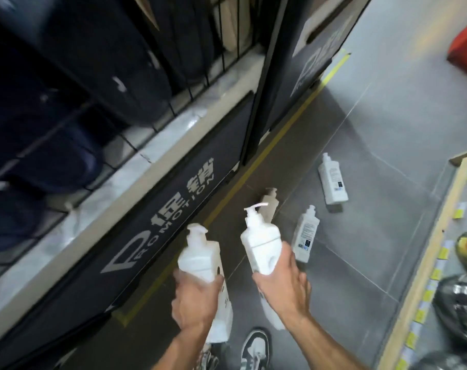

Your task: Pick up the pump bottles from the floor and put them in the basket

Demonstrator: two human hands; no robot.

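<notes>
Shoe: a black-and-white shoe (255,348) nearest, on the floor.
Left hand: the left hand (195,297) has its fingers curled round the base of a white pump bottle (197,255).
Right hand: the right hand (283,289) has its fingers wrapped round a second pump bottle (261,247), just right of the first.
Floor, farther right: a beige bottle (269,206), a labelled bottle (306,236) and a farthest bottle (332,180) lie on the grey floor (387,129).
Far left: a wire rack (147,102).

Dim indoor light, whole frame motion-blurred, my left hand (197,297) and right hand (283,287) smeared. Soft glare on floor (387,102). Edges bend, fisheye. Rack (53,89) top-left nearly black.
</notes>
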